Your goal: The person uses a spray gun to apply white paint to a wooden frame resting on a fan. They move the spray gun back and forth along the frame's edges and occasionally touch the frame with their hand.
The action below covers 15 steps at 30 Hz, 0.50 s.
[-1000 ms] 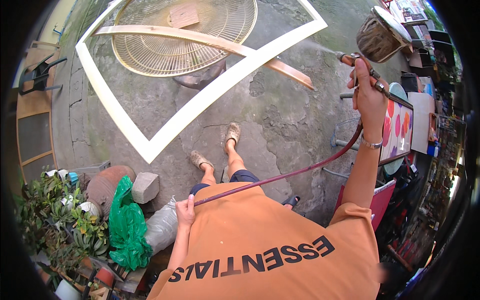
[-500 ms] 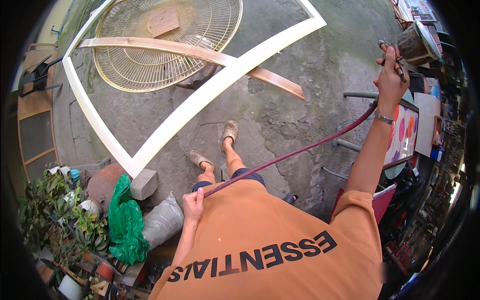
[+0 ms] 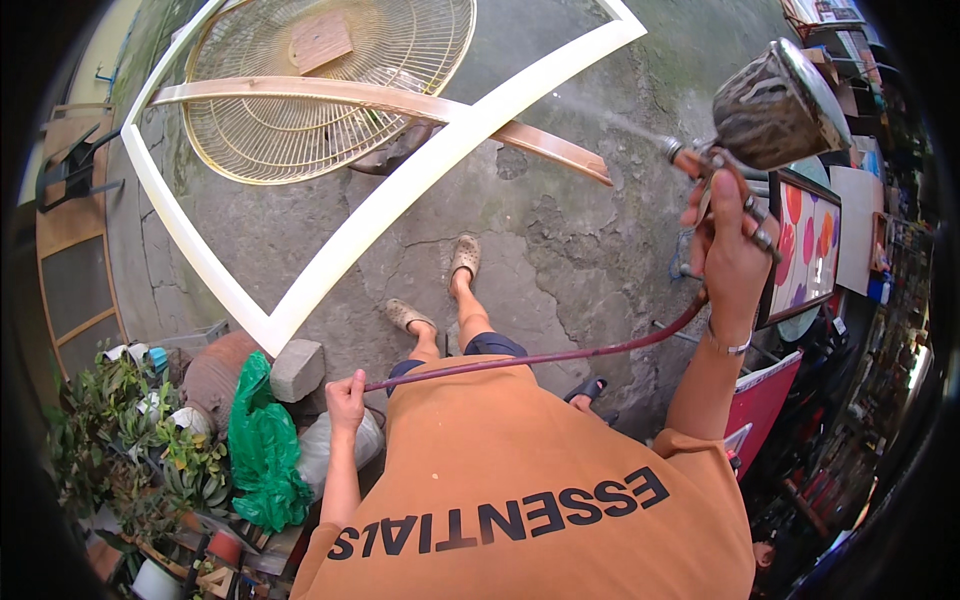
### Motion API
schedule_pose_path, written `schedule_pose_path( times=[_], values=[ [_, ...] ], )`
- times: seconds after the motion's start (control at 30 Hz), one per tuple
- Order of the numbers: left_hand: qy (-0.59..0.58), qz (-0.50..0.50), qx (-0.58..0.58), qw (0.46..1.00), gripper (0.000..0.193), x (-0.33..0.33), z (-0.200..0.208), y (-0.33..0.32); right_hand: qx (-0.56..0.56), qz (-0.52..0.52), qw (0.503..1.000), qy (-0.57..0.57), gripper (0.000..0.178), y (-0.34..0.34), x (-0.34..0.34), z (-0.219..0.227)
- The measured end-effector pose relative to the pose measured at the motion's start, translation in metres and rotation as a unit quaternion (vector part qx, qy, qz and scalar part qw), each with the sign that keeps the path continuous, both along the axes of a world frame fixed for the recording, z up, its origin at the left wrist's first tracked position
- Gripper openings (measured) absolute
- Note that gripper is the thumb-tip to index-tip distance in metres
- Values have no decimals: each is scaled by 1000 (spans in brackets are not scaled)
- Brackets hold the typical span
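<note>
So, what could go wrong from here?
Mist from the spray gun in the right hand might drift past the white frame onto the wire grille beneath it. The metal cup on the gun looks tilted, so it could drip. If the left hand loosens, the hose may sag and snag.

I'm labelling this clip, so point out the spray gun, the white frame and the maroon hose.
Spray gun [image 3: 768, 115], head view: side of its cup.
White frame [image 3: 385, 207], head view: middle of its near bar.
Maroon hose [image 3: 530, 359], head view: about midway along its visible length.
</note>
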<state>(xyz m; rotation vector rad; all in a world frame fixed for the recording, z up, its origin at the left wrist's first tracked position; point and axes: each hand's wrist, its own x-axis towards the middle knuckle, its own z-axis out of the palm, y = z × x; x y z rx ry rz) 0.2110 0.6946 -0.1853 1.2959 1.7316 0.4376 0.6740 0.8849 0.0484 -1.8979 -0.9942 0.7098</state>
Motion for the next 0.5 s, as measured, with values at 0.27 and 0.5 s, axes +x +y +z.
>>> schedule_pose_path(
  times=[0.27,0.5],
  values=[
    [5,-26,-11,1000,52,0,-2,0,-22,89,996,16,39,-7,-7,0],
    [-51,-2,-29,998,52,37,-4,-2,46,-3,996,-74,34,54,43,-32]
  ],
)
